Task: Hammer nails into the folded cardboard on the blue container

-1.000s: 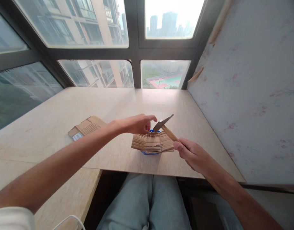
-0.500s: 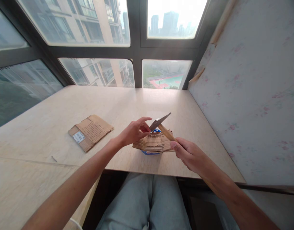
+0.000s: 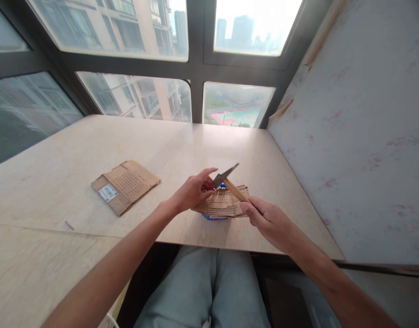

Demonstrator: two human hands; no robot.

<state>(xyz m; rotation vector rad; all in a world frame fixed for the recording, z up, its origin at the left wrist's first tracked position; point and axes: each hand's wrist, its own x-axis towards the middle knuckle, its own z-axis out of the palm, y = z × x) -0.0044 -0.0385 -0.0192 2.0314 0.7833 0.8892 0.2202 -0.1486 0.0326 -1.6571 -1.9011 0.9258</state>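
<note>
My right hand (image 3: 266, 217) is wrapped around the wooden handle of a hammer (image 3: 237, 191). The metal head hangs over the far edge of a stack of folded corrugated cardboard (image 3: 223, 208), close to my left fingertips. Along that edge stands a row of several thin nails (image 3: 221, 192). My left hand (image 3: 195, 189) pinches at the left end of this row, thumb and finger closed on what appears to be a nail, mostly covered by the fingers and hammer head. Under the cardboard a blue object (image 3: 214, 217) shows only in part.
On the left of the stone-like tabletop (image 3: 182, 146) lies a flat folded cardboard piece (image 3: 129, 186) with a white label. A loose nail (image 3: 69, 225) rests near the tabletop's seam. Windows (image 3: 238, 105) stand behind, and a papered wall (image 3: 359, 136) bounds the right.
The hammer head has dropped slightly and tilted a little, staying beside my left fingertips. The camera view has shifted slightly. Both hands keep their grips.
</note>
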